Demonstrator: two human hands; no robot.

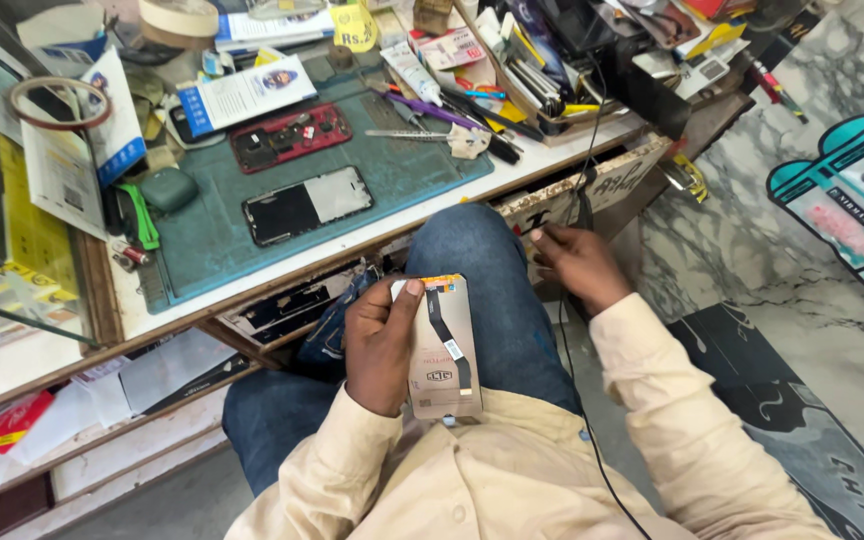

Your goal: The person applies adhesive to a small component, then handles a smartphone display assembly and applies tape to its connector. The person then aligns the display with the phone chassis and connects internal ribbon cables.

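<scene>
- A phone screen panel [447, 350], back side up with a dark ribbon cable running down it, is held over the lap, just below the desk edge.
- The left hand [380, 345] is closed around the panel's left edge, thumb pressed near its top corner.
- The right hand [577, 262] is seen at the open drawer [592, 190] under the desk, fingers curled; whether anything is gripped cannot be told.
- A black cable [564, 330] is seen running down past the right hand.
- On the desk [432, 215], a green mat [402, 175] is laid, carrying a dark phone frame [307, 205] and a red phone body [290, 135].
- Tools and papers are crowded behind the mat.
</scene>
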